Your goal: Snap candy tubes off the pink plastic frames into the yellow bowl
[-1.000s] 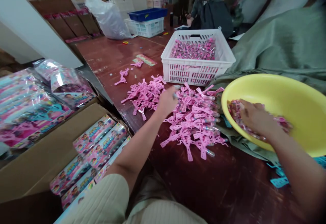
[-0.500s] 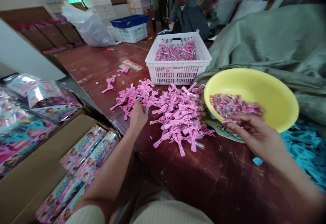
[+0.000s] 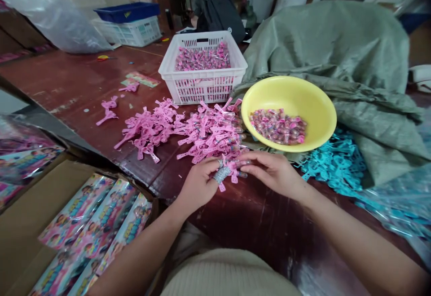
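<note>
Table: dark red-brown wooden table, worn and scuffed.
Middle: loose heap of pink plastic strips; white slatted plastic basket behind it.
Right edge: round yellow plastic bowl, grey-green woven sack, teal plastic strips.
Far edge: blue-topped white crate.

Dark red-brown wood table, scuffed, glossy near front edge. Big grey-green tarp heaped at right. Clear plastic bag at far left corner, w/ blue crate stacked on white crate beside it. Cardboard box at lower left. Seated person at far end. Pale wall & stacked boxes behind; soft, even light.
</note>
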A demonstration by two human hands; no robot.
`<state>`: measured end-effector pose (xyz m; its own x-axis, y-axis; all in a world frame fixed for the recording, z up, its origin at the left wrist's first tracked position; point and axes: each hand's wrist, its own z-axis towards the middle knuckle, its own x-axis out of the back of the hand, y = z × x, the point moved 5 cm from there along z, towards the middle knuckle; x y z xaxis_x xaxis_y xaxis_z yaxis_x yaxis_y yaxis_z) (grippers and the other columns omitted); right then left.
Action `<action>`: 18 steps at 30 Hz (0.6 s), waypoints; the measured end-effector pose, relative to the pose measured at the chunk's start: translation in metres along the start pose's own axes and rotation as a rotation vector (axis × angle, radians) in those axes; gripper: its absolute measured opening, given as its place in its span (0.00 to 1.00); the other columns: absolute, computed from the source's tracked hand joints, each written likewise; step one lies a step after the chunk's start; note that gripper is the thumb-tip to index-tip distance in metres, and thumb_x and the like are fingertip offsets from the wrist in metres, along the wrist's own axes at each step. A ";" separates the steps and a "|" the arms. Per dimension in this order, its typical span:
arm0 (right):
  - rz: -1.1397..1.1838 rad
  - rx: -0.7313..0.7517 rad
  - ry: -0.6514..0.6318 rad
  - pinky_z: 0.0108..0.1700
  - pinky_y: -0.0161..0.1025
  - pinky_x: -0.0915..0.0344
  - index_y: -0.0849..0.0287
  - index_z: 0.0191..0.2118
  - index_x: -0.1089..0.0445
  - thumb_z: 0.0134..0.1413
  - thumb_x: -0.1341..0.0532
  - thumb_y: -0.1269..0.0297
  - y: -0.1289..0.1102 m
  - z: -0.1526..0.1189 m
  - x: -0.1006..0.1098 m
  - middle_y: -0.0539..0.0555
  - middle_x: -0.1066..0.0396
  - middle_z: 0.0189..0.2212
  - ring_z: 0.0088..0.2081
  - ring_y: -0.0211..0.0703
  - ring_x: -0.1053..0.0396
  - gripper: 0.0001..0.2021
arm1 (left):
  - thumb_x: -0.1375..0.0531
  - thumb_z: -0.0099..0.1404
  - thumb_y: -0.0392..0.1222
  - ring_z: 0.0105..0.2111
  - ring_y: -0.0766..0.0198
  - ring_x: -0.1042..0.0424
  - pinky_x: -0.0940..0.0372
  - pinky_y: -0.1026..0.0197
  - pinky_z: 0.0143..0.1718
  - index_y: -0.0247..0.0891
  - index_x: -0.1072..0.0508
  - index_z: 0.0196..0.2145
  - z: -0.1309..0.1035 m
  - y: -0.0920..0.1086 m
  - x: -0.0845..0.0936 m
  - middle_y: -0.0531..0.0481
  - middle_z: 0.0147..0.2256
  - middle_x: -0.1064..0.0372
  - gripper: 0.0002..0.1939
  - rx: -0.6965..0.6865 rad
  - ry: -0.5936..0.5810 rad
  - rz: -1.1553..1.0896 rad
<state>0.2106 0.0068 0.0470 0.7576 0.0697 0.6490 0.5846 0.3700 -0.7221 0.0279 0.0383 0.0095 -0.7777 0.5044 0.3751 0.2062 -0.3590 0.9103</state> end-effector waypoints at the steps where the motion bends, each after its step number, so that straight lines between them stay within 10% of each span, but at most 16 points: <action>1: -0.033 0.026 -0.005 0.53 0.41 0.26 0.54 0.53 0.26 0.64 0.39 0.61 -0.002 -0.002 0.001 0.54 0.22 0.47 0.47 0.42 0.24 0.14 | 0.46 0.66 0.31 0.40 0.62 0.28 0.35 0.61 0.42 0.36 0.24 0.34 -0.001 0.000 -0.001 0.49 0.39 0.26 0.10 -0.016 0.014 0.055; 8: -0.198 0.138 -0.047 0.54 0.43 0.26 0.55 0.55 0.28 0.65 0.41 0.64 -0.002 -0.012 0.001 0.55 0.23 0.49 0.51 0.43 0.25 0.15 | 0.48 0.55 0.25 0.41 0.56 0.23 0.28 0.56 0.38 0.35 0.24 0.37 -0.003 0.007 -0.014 0.46 0.47 0.25 0.17 -0.281 0.111 0.510; 14: 0.342 -0.667 -0.116 0.25 0.35 0.32 0.62 0.36 0.29 0.66 0.54 0.38 0.037 -0.030 -0.019 0.55 0.26 0.23 0.22 0.38 0.28 0.31 | 0.48 0.55 0.26 0.41 0.55 0.22 0.25 0.55 0.38 0.37 0.24 0.44 0.011 0.011 -0.023 0.46 0.47 0.25 0.21 -0.415 0.157 0.552; 18: 0.112 -0.725 -0.072 0.29 0.35 0.31 0.62 0.41 0.27 0.66 0.63 0.36 0.062 -0.011 0.031 0.58 0.23 0.30 0.25 0.38 0.26 0.37 | 0.49 0.61 0.28 0.45 0.54 0.23 0.26 0.54 0.43 0.37 0.26 0.47 0.029 -0.002 -0.024 0.42 0.49 0.26 0.20 -0.348 0.097 0.449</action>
<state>0.2737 0.0219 0.0200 0.8179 0.1406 0.5579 0.5685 -0.3465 -0.7462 0.0638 0.0497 0.0033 -0.7132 0.1740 0.6790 0.3345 -0.7668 0.5478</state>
